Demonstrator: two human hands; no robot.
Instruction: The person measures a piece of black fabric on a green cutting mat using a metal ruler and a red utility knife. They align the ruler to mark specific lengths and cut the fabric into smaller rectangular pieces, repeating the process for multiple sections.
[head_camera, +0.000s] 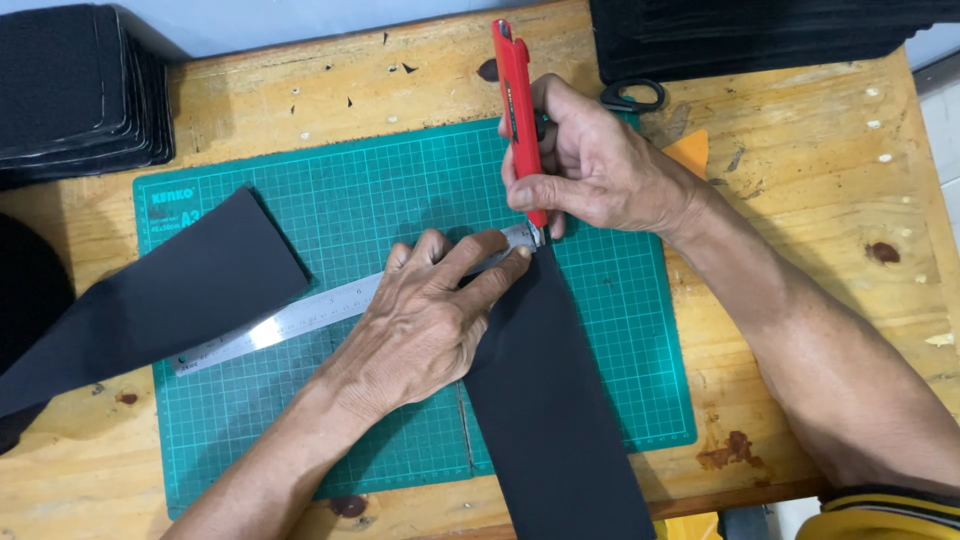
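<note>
My right hand (590, 165) grips a red utility knife (518, 110), its blade tip down at the end of a steel ruler (290, 322). My left hand (430, 320) presses flat on the ruler, fingers spread toward the blade. The ruler lies slanted across a green cutting mat (400, 200). A long black strip of material (560, 420) runs from the blade toward the table's near edge. Another black strip (160, 300) lies at the left, over the mat's edge.
The mat rests on a worn wooden table (800, 200). Stacks of black cut pieces (70, 90) sit at the far left and far right (760, 30). Black-handled scissors (633, 96) lie behind my right hand, next to an orange scrap (690, 152).
</note>
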